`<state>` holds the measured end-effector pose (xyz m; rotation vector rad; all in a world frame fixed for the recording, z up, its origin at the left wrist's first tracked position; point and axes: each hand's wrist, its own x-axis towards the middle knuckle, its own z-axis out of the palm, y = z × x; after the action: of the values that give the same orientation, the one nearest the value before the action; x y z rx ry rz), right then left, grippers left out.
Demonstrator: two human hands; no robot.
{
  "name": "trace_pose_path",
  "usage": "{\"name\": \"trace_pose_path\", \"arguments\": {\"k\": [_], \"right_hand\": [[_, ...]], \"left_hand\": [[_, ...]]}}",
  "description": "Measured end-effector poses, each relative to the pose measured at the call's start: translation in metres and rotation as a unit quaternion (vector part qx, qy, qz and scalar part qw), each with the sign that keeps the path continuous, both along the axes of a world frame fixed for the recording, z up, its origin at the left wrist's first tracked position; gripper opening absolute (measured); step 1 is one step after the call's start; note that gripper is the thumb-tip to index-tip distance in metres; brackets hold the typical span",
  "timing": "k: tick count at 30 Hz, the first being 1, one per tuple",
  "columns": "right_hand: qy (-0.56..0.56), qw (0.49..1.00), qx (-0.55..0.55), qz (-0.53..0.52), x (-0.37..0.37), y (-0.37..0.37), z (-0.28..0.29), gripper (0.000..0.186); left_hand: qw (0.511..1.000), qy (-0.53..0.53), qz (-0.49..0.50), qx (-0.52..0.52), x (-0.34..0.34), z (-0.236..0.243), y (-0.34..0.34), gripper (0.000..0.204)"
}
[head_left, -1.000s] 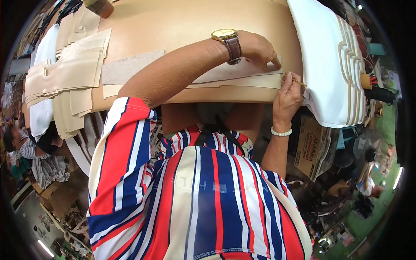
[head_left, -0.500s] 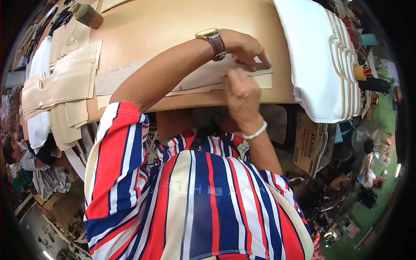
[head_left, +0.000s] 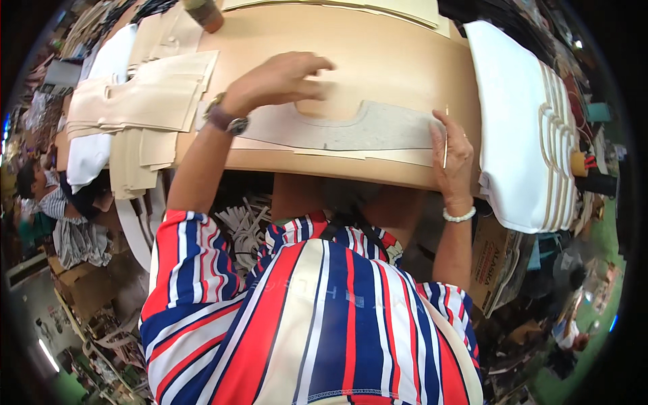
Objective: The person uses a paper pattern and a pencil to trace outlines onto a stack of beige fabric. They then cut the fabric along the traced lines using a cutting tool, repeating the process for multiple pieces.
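Grey curved template lies between the hands, pen-like stick in the right

We see the right hand (head_left: 453, 155) grasping a thin, pale, pen-like stick (head_left: 445, 145), held nearly upright in our view. Its fingertips are at the right end of a long, flat grey template (head_left: 337, 138) with a curved notch; we cannot tell whether they press on it. The left hand (head_left: 287, 79) is released, its blurred fingers loosely parted just beyond the template's left part, with the wrist across it. We cannot tell how high this hand is above the smooth tan tabletop (head_left: 398, 61).

Between the hands, on their near side, a flat cream sheet (head_left: 398, 154) shows from under the template. Left of the left hand we find overlapping beige cut pieces (head_left: 145, 101); beyond it, to the left, stands a brownish jar (head_left: 204, 15). Just right of the right hand lies a stack of white panels with tan edges (head_left: 513, 135).
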<state>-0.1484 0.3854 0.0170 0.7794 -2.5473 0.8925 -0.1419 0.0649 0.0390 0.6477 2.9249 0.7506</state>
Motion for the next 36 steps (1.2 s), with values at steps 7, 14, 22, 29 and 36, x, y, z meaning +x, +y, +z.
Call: {"name": "trace_pose_path", "arguments": {"k": [7, 14, 22, 29, 36], "right_hand": [[-0.044, 0.992, 0.088, 0.079, -0.018, 0.007, 0.003, 0.054], [-0.104, 0.992, 0.058, 0.046, -0.018, 0.004, 0.009, 0.046], [-0.197, 0.971, -0.063, 0.119, -0.021, -0.083, 0.021, 0.024], [-0.151, 0.924, -0.201, 0.287, -0.003, -0.302, 0.03, 0.029], [-0.269, 0.907, -0.215, 0.241, -0.006, -0.304, -0.007, 0.025]], "left_hand": [[0.988, -0.076, 0.102, -0.091, 0.064, 0.008, -0.077, 0.051], [0.978, -0.156, 0.134, -0.031, 0.064, 0.019, -0.077, 0.035], [0.98, -0.033, 0.148, -0.132, 0.086, 0.129, -0.144, 0.031], [0.773, 0.049, 0.438, -0.456, 0.105, 0.221, -0.27, 0.046], [0.824, 0.22, 0.371, -0.368, 0.096, 0.105, -0.248, 0.044]]}}
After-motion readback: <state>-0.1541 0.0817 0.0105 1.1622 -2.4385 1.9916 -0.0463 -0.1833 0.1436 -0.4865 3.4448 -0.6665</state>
